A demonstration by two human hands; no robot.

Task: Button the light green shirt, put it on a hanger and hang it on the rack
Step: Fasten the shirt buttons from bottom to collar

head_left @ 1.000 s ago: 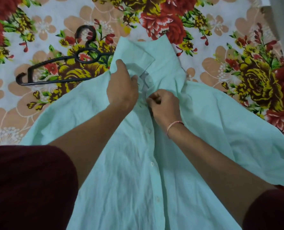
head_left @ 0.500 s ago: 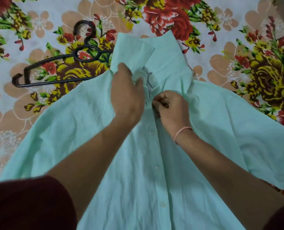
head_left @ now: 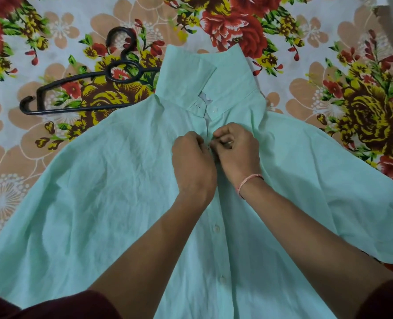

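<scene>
- A black plastic hanger point(head_left: 60, 110), thin-barred with a curved hook, is seen lying flat at the far left, its right end tucked under the shirt's shoulder.
- The light green shirt point(head_left: 112, 180), of soft creased cloth, is spread front-up on the floral sheet point(head_left: 324, 38), collar at the far side.
- The left hand point(head_left: 192, 162) is curled knuckles-up, and the placket below the collar is pinched.
- The right hand point(head_left: 238, 153), touching it, is clenched on the same placket edge; a pink thread point(head_left: 248, 181) is worn at the wrist.
</scene>
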